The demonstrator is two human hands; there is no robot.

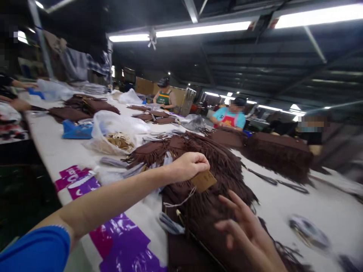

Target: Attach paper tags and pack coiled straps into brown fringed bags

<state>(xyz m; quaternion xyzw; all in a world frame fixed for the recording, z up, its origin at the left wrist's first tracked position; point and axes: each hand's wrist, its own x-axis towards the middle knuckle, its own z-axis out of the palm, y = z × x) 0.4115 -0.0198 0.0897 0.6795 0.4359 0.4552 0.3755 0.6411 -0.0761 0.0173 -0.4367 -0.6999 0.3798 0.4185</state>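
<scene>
My left hand (190, 166) is closed in a pinch on a brown hang tag (204, 181), which has a pale string (181, 202) trailing from it. Below the tag lies a dark brown fringed bag (195, 223) with a zipper along its edge. My right hand (242, 224), somewhat blurred, hovers over the fringe with its fingers spread and nothing between them. Behind my left hand, more brown fringed pieces (181, 145) are heaped on the white table (289, 196). A grey folded strip (171, 223) sits beside the bag's zipper.
A clear plastic bag (104, 124) holds several tan tags, beside a blue tray (77, 129). Purple packaging (124, 245) lies along the left edge. A roll of tape (309, 231) is at right. Stacked brown bags (279, 153) stand farther back. Co-workers (230, 117) are across the table.
</scene>
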